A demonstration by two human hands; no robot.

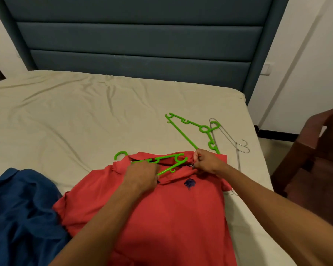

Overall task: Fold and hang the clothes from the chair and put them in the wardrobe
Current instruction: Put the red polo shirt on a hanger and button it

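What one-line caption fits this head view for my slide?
Left hand works a green hanger into the red polo shirt while the right hand pinches its collar, on the bed.

A red polo shirt (pixel 167 217) is spread front-up on the bed, collar away. A green hanger (pixel 161 162) is laid at its collar, apparently partly inserted. A blue garment (pixel 21 210) is crumpled to its left.

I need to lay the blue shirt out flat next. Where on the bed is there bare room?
The sheet is bare between the headboard and red shirt, above the blue garment. The right side is crowded: spare green hanger, wire hangers.
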